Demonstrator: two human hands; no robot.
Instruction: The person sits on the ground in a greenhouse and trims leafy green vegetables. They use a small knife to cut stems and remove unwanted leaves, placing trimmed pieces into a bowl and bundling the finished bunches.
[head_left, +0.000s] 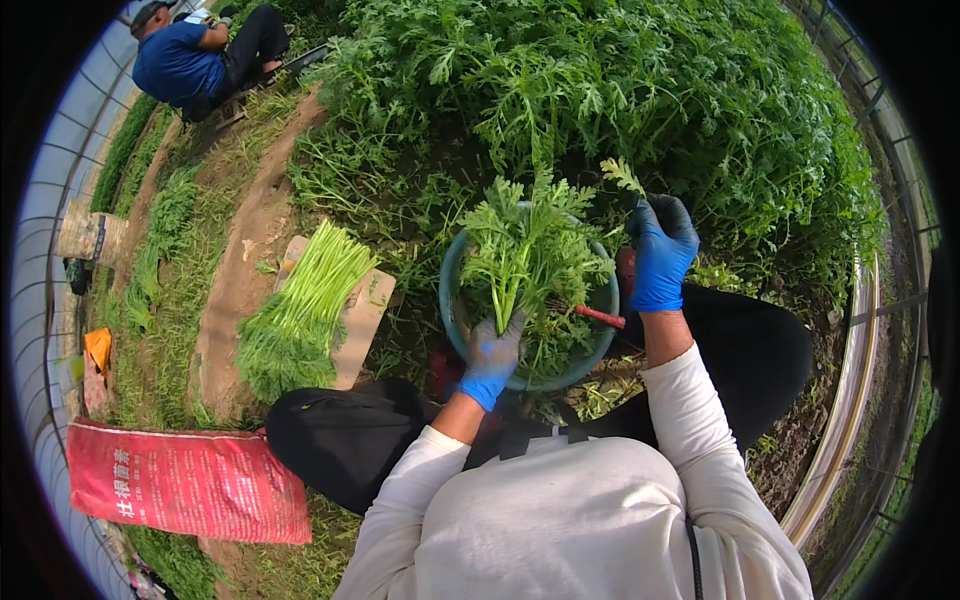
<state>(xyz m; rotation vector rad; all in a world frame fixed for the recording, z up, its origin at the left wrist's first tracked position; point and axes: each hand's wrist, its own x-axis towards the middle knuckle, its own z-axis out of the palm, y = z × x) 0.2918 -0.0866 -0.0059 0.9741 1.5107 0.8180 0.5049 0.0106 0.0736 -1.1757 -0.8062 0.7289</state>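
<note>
My left hand (491, 361), in a blue glove soiled grey, grips the lower stems of a small bunch of leafy greens (517, 255) with lobed leaves, like chrysanthemum greens. Below the bunch stands a round blue-green plastic basin (452, 300) holding more loose greens. A tool with a red handle (600, 316) lies across the basin's right side, its head partly hidden by leaves. Right of the basin, my right hand (664, 251), also gloved in blue, pinches a single yellowish leaf (622, 177) between thumb and fingers.
A pile of cut greens (307, 307) rests on cardboard (367, 322) at the left. Tall standing plants (600, 82) fill the area ahead. A red printed sack (187, 480) lies at lower left. Another person (180, 64) sits at upper left. A pale rail (840, 405) runs along the right.
</note>
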